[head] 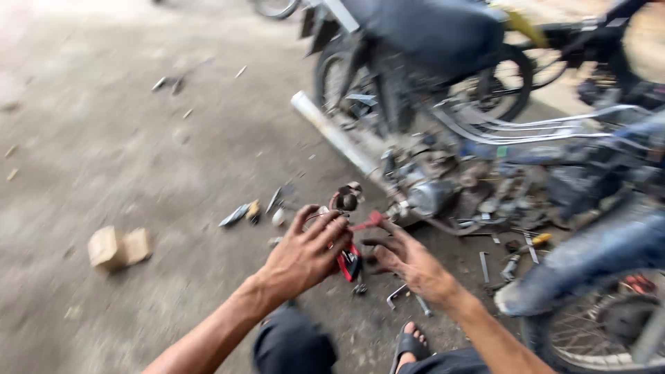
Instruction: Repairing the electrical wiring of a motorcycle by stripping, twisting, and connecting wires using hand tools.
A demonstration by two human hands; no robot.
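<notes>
The red part (350,262) sits between the two hands, low over the concrete floor (138,173) — tucked under the fingers of the left hand (305,255) and just to the left of the right hand (405,260). A thin red piece (367,222) runs from above it toward the upper right, so the long axis tilts from lower left to upper right, though motion blur hides its exact shape.

The left hand comes in from the lower left, palm down, fingers curled over the part and gripping it. The right hand reaches in from the lower right, fingers spread and half bent, the tips just beside the part; whether they touch it cannot be told.

Just beyond lie a motorcycle engine (429,194) and silver exhaust pipe (332,131). Small tools (398,294) lie on the floor under the right wrist — a cardboard box (118,247) sits well off to the left.
</notes>
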